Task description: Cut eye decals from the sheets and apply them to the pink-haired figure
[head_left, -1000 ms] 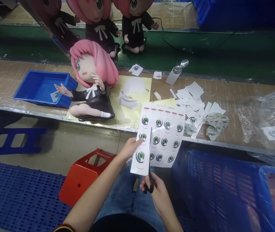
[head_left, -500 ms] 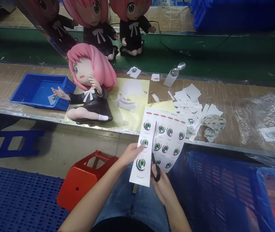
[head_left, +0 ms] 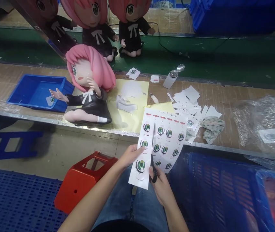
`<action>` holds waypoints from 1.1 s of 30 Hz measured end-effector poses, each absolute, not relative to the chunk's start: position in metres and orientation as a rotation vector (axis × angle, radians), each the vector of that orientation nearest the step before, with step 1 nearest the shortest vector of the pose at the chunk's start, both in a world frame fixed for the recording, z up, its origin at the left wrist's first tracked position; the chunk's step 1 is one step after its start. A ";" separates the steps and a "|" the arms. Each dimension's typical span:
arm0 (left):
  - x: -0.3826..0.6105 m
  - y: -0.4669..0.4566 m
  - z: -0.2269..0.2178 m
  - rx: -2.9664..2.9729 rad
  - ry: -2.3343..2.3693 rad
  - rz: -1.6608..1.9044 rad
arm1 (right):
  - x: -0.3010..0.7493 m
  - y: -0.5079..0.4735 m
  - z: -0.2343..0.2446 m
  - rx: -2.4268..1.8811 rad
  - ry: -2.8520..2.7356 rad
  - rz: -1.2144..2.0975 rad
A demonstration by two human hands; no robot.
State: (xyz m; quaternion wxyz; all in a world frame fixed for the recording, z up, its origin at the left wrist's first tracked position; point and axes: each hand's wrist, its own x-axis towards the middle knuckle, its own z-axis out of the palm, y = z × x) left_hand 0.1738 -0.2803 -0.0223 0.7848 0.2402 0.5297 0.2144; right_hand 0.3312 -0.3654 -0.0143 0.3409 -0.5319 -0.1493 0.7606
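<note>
A white sticker sheet (head_left: pixel 144 119) printed with rows of green eyes and small red ovals is held over my lap, its top resting near the bench edge. My left hand (head_left: pixel 130 156) pinches its left strip, thumb on top beside the middle eye. Around the handles of black-handled scissors (head_left: pixel 154 172), my right hand (head_left: pixel 161 185) is closed. The blades point away from me along the cut between the left strip and the rest of the sheet. Left of the sheet, a pink-haired figure (head_left: pixel 89 87) in a black dress sits on yellow paper (head_left: pixel 142 87).
A blue tray (head_left: pixel 31 102) holds one eye cutout. Paper scraps (head_left: pixel 188 95), a pump bottle (head_left: pixel 170 80) and a patterned cloth (head_left: pixel 213 127) lie on the bench. More figures (head_left: pixel 131 35) stand behind. A red stool (head_left: pixel 79 183) is at left, a blue crate (head_left: pixel 207 187) at right.
The scissors and my right hand have shifted slightly left and the handles have turned a little. My left hand keeps its pinch on the strip. The whole view has moved slightly.
</note>
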 end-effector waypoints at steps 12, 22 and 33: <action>0.169 -0.282 -0.024 0.576 1.071 0.379 | 0.330 -0.350 -0.009 -1.453 -0.390 1.890; 0.163 -0.278 -0.023 0.581 1.062 0.373 | 0.330 -0.341 -0.016 -1.455 -0.480 1.887; 0.170 -0.245 -0.021 0.615 1.060 0.439 | 0.345 -0.303 -0.013 -1.408 -0.582 1.891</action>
